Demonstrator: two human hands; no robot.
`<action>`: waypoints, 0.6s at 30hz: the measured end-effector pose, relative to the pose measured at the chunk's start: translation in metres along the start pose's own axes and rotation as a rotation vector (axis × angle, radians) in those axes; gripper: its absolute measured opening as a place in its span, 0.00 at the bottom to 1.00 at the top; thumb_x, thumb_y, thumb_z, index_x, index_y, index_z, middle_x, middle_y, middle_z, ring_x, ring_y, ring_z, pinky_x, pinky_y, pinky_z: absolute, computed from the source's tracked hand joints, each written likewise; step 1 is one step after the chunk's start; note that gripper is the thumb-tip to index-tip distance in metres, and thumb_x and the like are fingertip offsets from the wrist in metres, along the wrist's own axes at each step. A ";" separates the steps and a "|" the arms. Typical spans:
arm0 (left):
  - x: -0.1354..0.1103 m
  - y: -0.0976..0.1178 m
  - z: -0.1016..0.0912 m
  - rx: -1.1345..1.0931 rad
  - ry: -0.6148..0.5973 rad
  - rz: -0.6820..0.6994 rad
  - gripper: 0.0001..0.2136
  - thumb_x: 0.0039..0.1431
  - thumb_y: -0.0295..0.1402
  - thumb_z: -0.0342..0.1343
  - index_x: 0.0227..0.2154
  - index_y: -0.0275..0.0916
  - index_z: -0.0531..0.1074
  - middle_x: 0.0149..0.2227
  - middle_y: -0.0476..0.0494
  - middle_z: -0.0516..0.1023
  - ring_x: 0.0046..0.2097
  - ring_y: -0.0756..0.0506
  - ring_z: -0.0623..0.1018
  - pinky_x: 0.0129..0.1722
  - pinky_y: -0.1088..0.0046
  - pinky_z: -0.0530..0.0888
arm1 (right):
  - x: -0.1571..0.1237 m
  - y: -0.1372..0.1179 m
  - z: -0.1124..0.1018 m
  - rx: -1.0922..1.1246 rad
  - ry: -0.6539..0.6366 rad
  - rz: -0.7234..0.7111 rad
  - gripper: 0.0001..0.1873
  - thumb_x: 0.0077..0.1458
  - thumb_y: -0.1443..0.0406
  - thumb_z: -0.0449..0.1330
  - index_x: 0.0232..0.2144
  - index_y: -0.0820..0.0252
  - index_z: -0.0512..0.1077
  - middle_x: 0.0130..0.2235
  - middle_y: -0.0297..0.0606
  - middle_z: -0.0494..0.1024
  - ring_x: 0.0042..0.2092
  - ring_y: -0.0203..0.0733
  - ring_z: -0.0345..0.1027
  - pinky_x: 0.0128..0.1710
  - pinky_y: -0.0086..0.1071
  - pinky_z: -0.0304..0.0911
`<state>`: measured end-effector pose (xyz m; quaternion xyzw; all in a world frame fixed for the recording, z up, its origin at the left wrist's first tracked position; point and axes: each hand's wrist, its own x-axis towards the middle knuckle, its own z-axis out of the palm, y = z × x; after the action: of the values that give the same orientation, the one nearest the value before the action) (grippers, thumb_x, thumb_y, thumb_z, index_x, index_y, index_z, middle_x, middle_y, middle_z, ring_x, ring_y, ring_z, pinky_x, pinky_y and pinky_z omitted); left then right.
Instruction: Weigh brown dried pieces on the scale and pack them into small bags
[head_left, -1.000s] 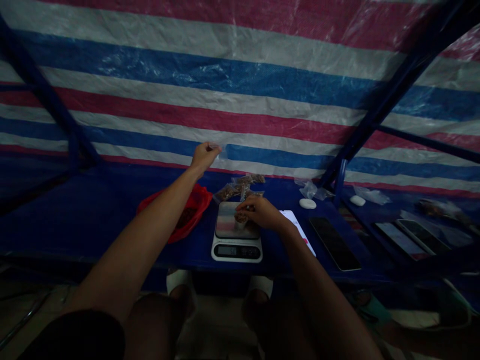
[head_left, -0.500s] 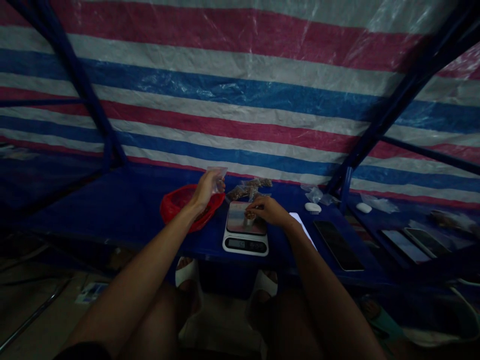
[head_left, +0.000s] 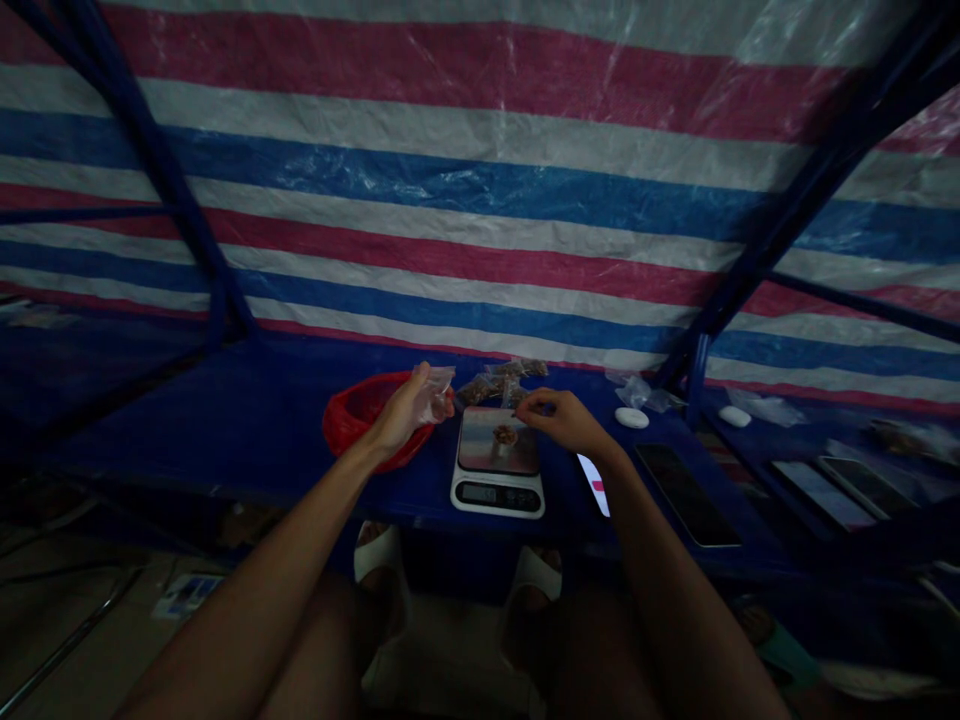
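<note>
Weighing seems in hand, with the cup (head_left: pixel 505 446) on the scale (head_left: pixel 496 498) near the front edge of the tabletop (head_left: pixel 187 430); the left hand (head_left: pixel 401 418) grips a clear bag (head_left: pixel 435 394); the right hand (head_left: pixel 566 422) pinches, contents too dim to tell; next calls for a light touch.

Head-worn view, facing forward and down, from close above the blue table (head_left: pixel 225 420)

Looks like a makeshift stall or workshop (hard to say which). Walled on the far side by crinkled red, white and blue striped plastic sheeting (head_left: pixel 480 185), framed left and right by slanting dark-blue metal bars (head_left: pixel 780 225), fitted with a flat blue table (head_left: pixel 247 420) and, near, a squarish white electronic scale (head_left: pixel 487 464).
</note>
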<state>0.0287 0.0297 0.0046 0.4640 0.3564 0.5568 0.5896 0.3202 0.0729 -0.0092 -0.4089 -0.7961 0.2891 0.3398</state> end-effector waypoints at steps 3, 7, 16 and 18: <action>-0.011 0.003 0.000 -0.048 -0.024 -0.041 0.33 0.61 0.62 0.56 0.47 0.32 0.80 0.34 0.39 0.81 0.31 0.46 0.78 0.31 0.71 0.74 | -0.006 -0.014 -0.005 0.034 0.046 -0.017 0.11 0.57 0.57 0.66 0.33 0.58 0.82 0.38 0.40 0.84 0.39 0.45 0.76 0.39 0.36 0.65; -0.020 0.002 0.005 -0.027 -0.028 -0.020 0.31 0.61 0.58 0.59 0.48 0.32 0.81 0.41 0.36 0.83 0.34 0.47 0.78 0.29 0.75 0.72 | -0.011 -0.035 -0.003 0.056 -0.038 -0.084 0.11 0.58 0.57 0.66 0.33 0.58 0.82 0.37 0.40 0.84 0.40 0.45 0.76 0.41 0.36 0.66; -0.019 -0.008 0.003 0.224 -0.182 0.046 0.34 0.57 0.56 0.66 0.59 0.36 0.76 0.55 0.31 0.81 0.44 0.43 0.82 0.35 0.73 0.76 | -0.009 -0.034 0.003 0.041 -0.093 -0.121 0.10 0.60 0.60 0.64 0.32 0.58 0.82 0.38 0.41 0.84 0.42 0.46 0.77 0.44 0.38 0.68; -0.019 -0.010 0.002 0.297 -0.215 0.055 0.35 0.53 0.49 0.72 0.60 0.38 0.75 0.59 0.31 0.79 0.53 0.39 0.82 0.47 0.66 0.79 | -0.010 -0.030 0.000 0.029 -0.057 -0.094 0.11 0.61 0.60 0.63 0.34 0.59 0.83 0.40 0.41 0.85 0.42 0.46 0.77 0.43 0.38 0.68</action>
<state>0.0317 0.0107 -0.0059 0.6124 0.3567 0.4610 0.5340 0.3104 0.0491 0.0100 -0.3579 -0.8195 0.2958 0.3359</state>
